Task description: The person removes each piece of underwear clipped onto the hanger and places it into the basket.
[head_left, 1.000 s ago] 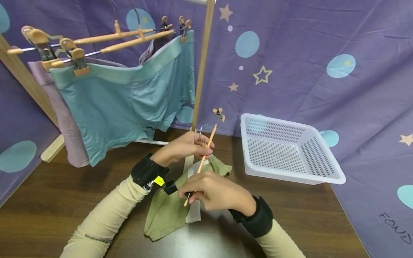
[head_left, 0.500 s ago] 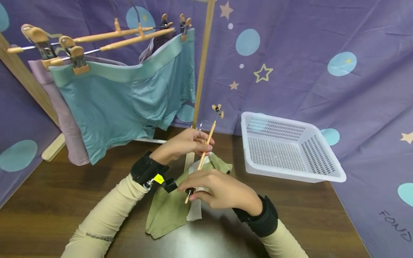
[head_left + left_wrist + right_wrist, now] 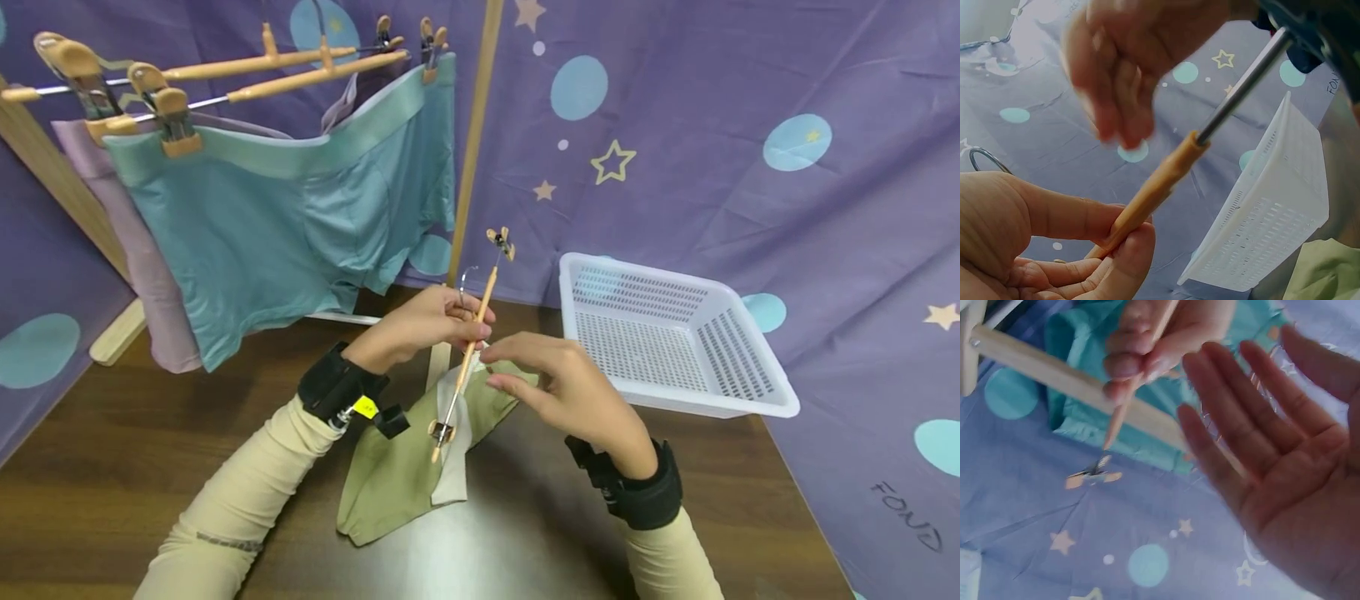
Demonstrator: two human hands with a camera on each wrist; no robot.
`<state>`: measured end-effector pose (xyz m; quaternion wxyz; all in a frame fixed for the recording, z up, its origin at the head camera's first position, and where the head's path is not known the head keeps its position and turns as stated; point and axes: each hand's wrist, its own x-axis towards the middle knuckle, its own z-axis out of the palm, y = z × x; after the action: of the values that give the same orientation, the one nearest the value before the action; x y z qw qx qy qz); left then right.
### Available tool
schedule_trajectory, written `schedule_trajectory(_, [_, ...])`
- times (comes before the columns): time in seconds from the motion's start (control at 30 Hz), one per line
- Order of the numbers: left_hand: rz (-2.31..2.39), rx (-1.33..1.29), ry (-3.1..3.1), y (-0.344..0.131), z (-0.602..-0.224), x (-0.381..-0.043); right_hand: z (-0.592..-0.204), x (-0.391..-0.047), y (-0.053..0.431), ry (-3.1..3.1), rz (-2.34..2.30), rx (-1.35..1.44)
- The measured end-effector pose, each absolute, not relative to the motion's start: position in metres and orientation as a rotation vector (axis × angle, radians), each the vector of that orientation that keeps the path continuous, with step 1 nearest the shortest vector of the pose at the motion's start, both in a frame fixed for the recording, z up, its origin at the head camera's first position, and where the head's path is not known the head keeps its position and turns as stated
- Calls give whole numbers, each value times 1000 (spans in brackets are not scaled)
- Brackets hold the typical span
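My left hand [image 3: 442, 321] pinches the orange bar of a clip hanger [image 3: 468, 354] between thumb and fingers, its hook up by the knuckles. One clip [image 3: 501, 242] is at the far end, another clip [image 3: 441, 432] at the near end. My right hand [image 3: 573, 392] is off the hanger, just right of the bar; the right wrist view shows its fingers [image 3: 1229, 425] extended and holding nothing. Below the hanger, olive-green shorts [image 3: 390, 483] with a pale waistband lie on the table.
At left, teal boxer shorts [image 3: 262, 225] and a mauve garment [image 3: 161, 308] hang from clip hangers on a wooden rack [image 3: 472, 142]. A white perforated basket [image 3: 678, 392] stands at right on the brown table [image 3: 720, 500]. Purple patterned cloth [image 3: 697, 75] forms the backdrop.
My right hand has let go of the hanger's near clip and moved up and to the right. My left hand keeps its pinch on the bar.
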<state>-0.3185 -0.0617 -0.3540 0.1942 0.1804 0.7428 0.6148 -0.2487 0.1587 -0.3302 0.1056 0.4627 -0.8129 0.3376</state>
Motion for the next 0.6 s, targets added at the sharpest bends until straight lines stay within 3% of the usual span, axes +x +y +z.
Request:
schedule_trajectory(0.23, [1722,492,2090,-63,-353,-318,-350,-276,152,-2696,848,1140])
schedule_trajectory(0.6, [1732,507,2072,-62,-352,-317,-394,-292,129,-3005,605,1254])
